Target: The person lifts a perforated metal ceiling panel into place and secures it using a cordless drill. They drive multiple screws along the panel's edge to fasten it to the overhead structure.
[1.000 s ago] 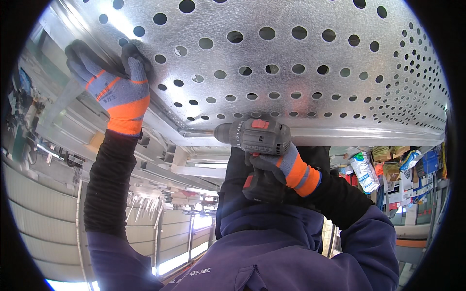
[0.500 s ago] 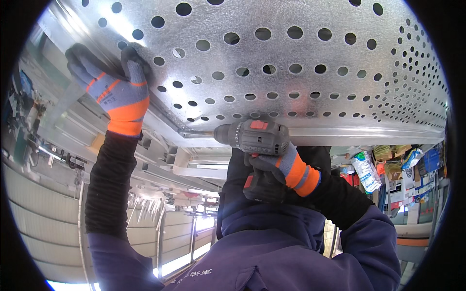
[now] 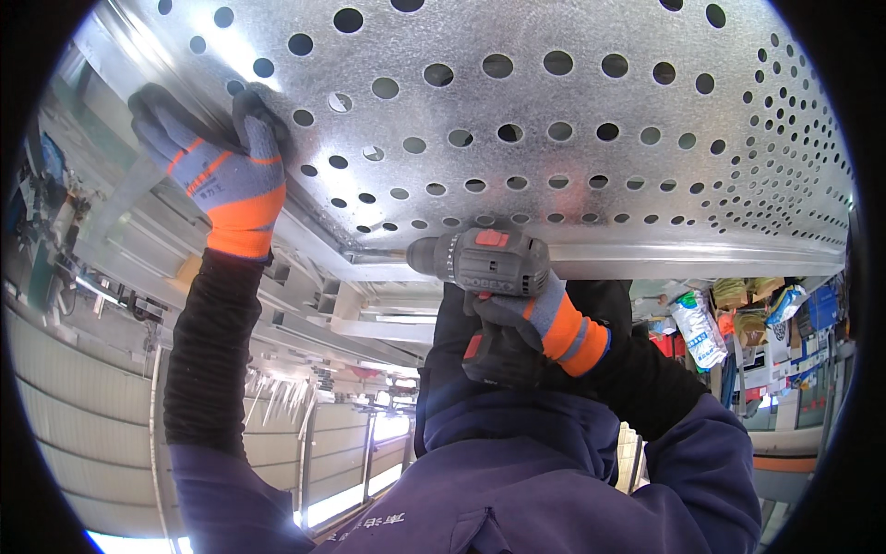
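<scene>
A large perforated galvanised metal panel [image 3: 572, 111] spans overhead. My left hand [image 3: 221, 166], in a blue and orange work glove, grips the panel's left edge where it meets a metal rail. My right hand [image 3: 544, 319], gloved the same way, is closed around the handle of a dark cordless drill [image 3: 484, 261]. The drill lies level just under the panel's folded lower edge, and its bit [image 3: 374, 251] points left against the flange at the corner. Dark blue sleeves and a jacket fill the lower middle.
Steel beams and profiles [image 3: 305, 309] run below the panel at left centre. A corrugated wall or shutter [image 3: 74, 406] curves along the lower left. Bags and stacked boxes [image 3: 701, 323] sit at the right under the panel's edge.
Both hands and the drill keep almost the same places. Only the view has drifted slightly against the panel's holes.
</scene>
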`<act>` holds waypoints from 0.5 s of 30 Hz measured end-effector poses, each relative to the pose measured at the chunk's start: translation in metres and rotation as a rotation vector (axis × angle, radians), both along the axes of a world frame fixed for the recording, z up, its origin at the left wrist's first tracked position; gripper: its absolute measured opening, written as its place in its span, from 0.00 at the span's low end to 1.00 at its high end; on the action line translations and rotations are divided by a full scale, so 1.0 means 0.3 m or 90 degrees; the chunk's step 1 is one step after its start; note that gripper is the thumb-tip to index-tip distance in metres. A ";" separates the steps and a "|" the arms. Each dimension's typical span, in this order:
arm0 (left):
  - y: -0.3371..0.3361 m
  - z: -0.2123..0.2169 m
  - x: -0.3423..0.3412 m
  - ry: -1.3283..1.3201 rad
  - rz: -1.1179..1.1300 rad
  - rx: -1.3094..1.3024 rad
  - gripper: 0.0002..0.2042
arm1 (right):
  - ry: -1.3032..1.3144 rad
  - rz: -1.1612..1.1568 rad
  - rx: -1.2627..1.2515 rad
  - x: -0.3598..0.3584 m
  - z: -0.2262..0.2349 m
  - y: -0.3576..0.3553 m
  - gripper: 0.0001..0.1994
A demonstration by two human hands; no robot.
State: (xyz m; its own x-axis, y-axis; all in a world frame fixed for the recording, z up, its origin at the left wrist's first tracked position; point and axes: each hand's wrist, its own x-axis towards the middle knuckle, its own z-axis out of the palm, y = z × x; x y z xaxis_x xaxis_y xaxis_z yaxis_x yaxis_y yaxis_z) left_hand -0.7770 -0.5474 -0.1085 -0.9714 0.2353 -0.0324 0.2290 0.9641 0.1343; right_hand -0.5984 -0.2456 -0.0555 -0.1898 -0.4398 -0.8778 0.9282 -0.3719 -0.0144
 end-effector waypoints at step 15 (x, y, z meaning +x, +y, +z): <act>0.037 0.017 0.001 -0.001 0.004 -0.024 0.40 | 0.022 0.024 0.005 0.012 -0.007 0.002 0.21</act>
